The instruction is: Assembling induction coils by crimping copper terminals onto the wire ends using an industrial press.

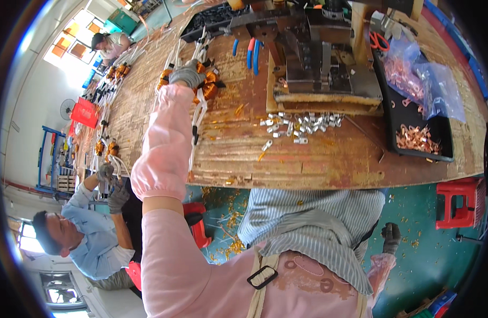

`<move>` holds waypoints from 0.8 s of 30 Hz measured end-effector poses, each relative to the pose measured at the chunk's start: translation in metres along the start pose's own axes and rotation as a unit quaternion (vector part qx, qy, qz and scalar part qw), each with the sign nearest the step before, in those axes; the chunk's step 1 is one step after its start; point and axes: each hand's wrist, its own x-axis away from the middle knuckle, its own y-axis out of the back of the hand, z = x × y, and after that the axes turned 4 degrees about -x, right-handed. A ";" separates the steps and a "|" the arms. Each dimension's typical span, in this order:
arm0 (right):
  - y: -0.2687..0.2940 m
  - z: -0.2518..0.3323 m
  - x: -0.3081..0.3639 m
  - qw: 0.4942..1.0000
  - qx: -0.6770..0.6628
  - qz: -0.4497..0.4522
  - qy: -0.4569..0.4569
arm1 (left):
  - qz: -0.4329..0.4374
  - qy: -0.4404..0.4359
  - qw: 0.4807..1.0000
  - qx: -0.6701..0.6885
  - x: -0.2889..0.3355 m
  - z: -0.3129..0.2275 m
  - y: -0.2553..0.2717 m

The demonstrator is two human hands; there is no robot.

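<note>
Head view: left hand (186,74) on the orange coils (211,90), right hand (391,236) down past the table edge.
Coils sit left of the metal press (321,58) on the wooden table (228,167), white leads (199,116) making the long axis, running near edge to far side. Left glove's fingertips are hidden, so no clue how tight its grip is; right's looks half-curled, can't make out whether it's gripping anything.
</note>
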 end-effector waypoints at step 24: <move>-0.301 0.310 0.059 0.638 0.195 0.345 0.660 | -0.355 0.009 0.933 0.058 0.279 0.060 0.050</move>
